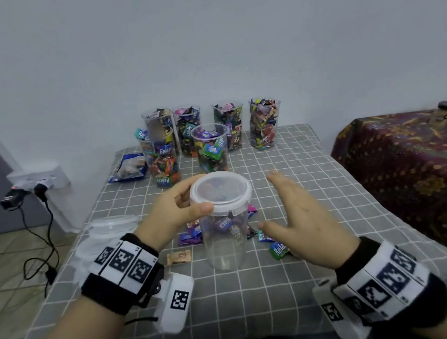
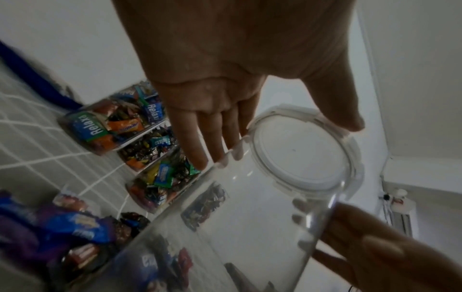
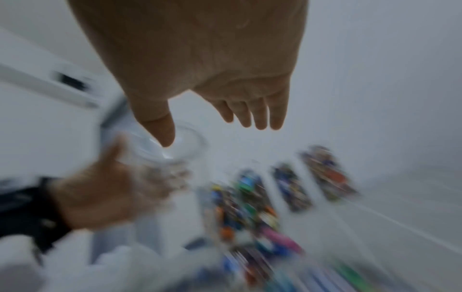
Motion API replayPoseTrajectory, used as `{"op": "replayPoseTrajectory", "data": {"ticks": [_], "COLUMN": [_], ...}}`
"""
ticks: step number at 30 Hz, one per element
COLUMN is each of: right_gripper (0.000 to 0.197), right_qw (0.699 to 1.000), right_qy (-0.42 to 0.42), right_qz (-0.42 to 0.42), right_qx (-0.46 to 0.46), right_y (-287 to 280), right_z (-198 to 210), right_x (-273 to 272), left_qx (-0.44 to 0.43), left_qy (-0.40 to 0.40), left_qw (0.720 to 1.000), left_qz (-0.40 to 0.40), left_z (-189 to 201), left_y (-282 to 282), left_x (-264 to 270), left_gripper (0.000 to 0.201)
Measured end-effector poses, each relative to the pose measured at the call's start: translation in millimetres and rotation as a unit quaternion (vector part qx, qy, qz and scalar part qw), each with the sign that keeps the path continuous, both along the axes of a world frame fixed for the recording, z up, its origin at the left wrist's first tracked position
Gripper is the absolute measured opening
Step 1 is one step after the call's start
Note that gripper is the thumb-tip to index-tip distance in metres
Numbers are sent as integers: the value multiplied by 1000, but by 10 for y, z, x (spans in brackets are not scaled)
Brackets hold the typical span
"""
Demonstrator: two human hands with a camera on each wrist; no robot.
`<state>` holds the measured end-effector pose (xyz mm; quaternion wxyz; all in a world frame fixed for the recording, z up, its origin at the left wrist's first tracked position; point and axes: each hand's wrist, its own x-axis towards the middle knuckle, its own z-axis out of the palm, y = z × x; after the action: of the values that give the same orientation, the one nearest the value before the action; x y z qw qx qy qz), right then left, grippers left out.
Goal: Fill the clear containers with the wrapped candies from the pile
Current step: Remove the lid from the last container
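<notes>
**A:** Head view: left hand (image 1: pixel 175 206) grips the lidded clear container (image 1: pixel 223 223) upright on the desk (image 1: pixel 312 183), apparently empty. Right hand (image 1: pixel 299 216) hovers beside it, fingers spread, holding nothing.

**B:** I'd pop the lid (image 1: pixel 221 192) first, holding the base steady. Candy pile (image 1: pixel 266 240) sits right behind.

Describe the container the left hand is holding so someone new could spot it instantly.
On the grey checked tablecloth, six candy-filled clear containers stand toward the wall. Nearer the person, among the loose wrapped candies, stands one more clear container, gripped near its top by the left hand. It is the only one with a white lid on, and looks empty.
</notes>
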<state>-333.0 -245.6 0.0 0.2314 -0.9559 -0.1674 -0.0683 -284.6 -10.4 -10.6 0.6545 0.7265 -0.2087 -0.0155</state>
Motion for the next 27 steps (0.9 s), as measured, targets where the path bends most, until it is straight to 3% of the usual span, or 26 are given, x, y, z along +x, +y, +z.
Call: {"op": "replayPoseTrajectory", "data": {"ticks": [5,9,15,21,27], "right_gripper": [73,63,35,46,42], "right_qw": [988,980,971,963,953], "right_qy": [-117,-135,-109,-64,-87], "right_qz": [74,78,31,-31,-14], "right_qx": [-65,-122,-209,-261,-290], "right_y": [319,549,728,850,822], "right_z": [203,211,172,116,210], "right_x": [37,68,55,74,88], "left_qx": [-9,1,7,27,30], "left_qy": [42,44,36,31,37], "left_qw": [998,995,997,997,997], "left_qz": [-50,-86,-73,-66,-67], "left_z": [-71,-125,-222,-239,-271], "left_y": [-2,-77,-88,-92,-53], "left_x": [12,-34,26,65,57], "left_gripper": [103,92,88,79,74]}}
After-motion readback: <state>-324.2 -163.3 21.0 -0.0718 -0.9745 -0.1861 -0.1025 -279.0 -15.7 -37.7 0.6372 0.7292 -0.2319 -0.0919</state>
